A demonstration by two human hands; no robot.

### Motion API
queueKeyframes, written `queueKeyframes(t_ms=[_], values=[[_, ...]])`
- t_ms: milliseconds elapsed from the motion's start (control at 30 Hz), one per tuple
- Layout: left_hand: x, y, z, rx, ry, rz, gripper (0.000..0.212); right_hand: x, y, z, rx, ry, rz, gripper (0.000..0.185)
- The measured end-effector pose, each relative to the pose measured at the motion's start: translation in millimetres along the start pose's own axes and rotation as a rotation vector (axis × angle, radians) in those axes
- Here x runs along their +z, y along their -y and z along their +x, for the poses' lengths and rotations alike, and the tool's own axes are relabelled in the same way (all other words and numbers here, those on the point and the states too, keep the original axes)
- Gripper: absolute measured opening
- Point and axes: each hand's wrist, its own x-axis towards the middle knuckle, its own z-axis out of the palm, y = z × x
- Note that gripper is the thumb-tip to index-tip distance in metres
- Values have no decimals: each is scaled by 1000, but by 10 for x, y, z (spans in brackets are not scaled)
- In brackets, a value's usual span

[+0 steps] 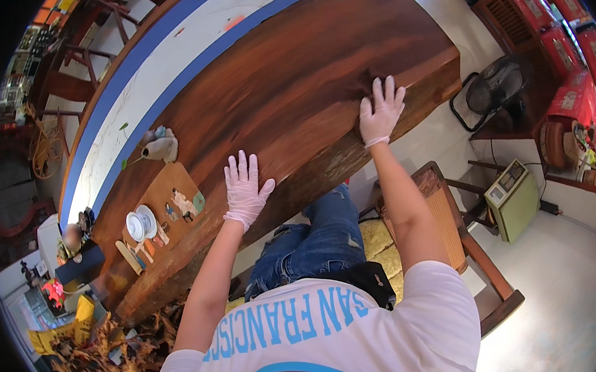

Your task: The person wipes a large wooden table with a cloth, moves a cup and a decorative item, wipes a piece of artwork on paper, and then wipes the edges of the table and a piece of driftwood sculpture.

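My left hand [247, 189], in a thin translucent glove, rests palm down near the front edge of a dark wooden slab table [284, 94]. Its fingers are apart and hold nothing. Farther right, my right hand [382, 111], gloved the same way, lies spread on the table's edge, also with nothing in it. Left of my left hand lies a brown board [167, 188]. On it are small flat figures [183, 205], a blue-and-white porcelain dish [141, 223] and several slim tools [135, 251]. Behind the board sits a pale ceramic figurine [160, 145] with a green sprig.
A white runner with blue borders [181, 59] follows the table's far side. A black floor fan [498, 86] stands at the right. Close to my right arm are a wooden chair [434, 214] and a green boxy device [512, 202]. Gnarled wood [103, 347] lies at lower left.
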Motion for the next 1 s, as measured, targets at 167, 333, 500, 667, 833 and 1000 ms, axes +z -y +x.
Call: queueKeyframes(t_ms=[167, 333, 500, 667, 833, 1000], values=[[-79, -423, 734, 150, 39, 29, 81, 51, -644, 704, 173, -37, -126, 57], [-44, -871, 1583, 187, 59, 23, 89, 74, -1114, 1281, 284, 29, -238, 61], [-148, -1256, 2191, 220, 274, 89, 102, 55, -1574, 1662, 502, 0, -144, 63], [-147, -1147, 2201, 223, 398, 82, 111, -96, -2256, 1947, 1014, 132, 61, 66], [-73, -999, 2193, 249, 446, 130, 123, -11, -2813, 1904, 1124, 280, 169, 66], [-62, -1057, 2248, 263, 468, 130, 127, 254, -3169, 1327, 1414, -246, 1237, 40]])
